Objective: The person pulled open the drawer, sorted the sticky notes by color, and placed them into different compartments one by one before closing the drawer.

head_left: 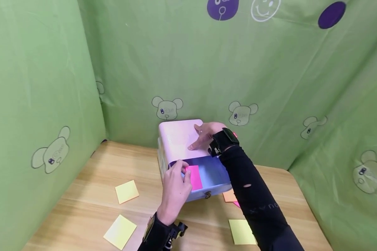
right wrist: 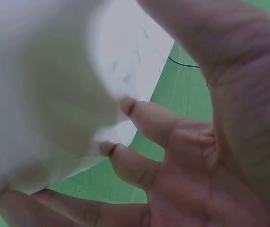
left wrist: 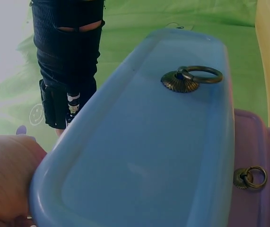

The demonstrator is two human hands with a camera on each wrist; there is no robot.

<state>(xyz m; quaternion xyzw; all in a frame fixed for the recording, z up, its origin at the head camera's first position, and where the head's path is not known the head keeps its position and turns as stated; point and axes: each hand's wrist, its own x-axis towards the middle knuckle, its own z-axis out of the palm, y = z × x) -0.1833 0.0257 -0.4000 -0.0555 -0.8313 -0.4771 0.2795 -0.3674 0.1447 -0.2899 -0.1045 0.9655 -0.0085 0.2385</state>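
Observation:
A small chest with a pale pinkish top point(head_left: 179, 134) stands on the table against the back curtain. Its blue top drawer point(head_left: 211, 191) is pulled out, and a brass ring handle point(left wrist: 201, 74) hangs on the front. My left hand point(head_left: 176, 184) reaches over the drawer's left side and pinches a pink sticky note point(head_left: 195, 177) by its left edge. In the left wrist view the drawer front point(left wrist: 149, 142) hides the fingertips. Fingers spread, my right hand point(head_left: 206, 134) rests on the chest's top near its right edge; its fingertips point(right wrist: 129, 105) touch the pale surface.
Yellow sticky notes point(head_left: 127, 191) lie on the table at the left, another yellow one point(head_left: 241, 232) at the front right. An orange note point(head_left: 229, 196) lies partly under the drawer. Below it shows a pink drawer point(left wrist: 250, 142) with its own ring. Green curtains point(head_left: 207, 69) enclose the table.

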